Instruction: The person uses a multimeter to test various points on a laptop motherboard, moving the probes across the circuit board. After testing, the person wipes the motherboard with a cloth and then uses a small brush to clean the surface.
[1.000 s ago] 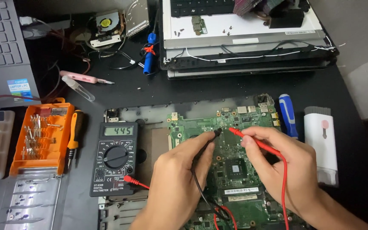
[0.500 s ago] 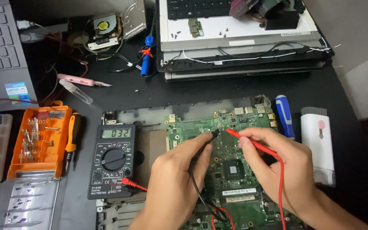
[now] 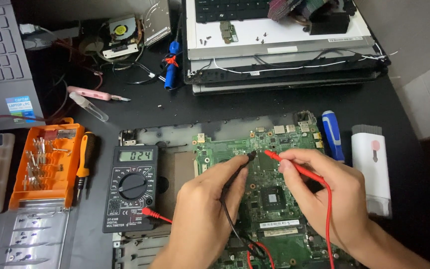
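A green circuit board (image 3: 274,199) lies in an opened laptop base in front of me. My left hand (image 3: 202,214) grips a black test probe (image 3: 242,164) whose tip touches the board near its upper middle. My right hand (image 3: 332,194) grips a red test probe (image 3: 287,162), its tip touching the board just right of the black one. A black digital multimeter (image 3: 131,187) with a lit display sits left of the board, and a red lead (image 3: 155,215) is plugged in at its lower right.
An orange screwdriver bit case (image 3: 46,167) and an orange-handled screwdriver (image 3: 84,162) lie left of the meter. A blue-handled tool (image 3: 333,134) and a white cleaning tool (image 3: 372,167) sit right of the board. Stacked laptop parts (image 3: 284,50) fill the back; a grey laptop (image 3: 1,65) is at far left.
The view has shifted slightly. The multimeter's display reading has changed. Both hands keep the probes on the same part of the board.
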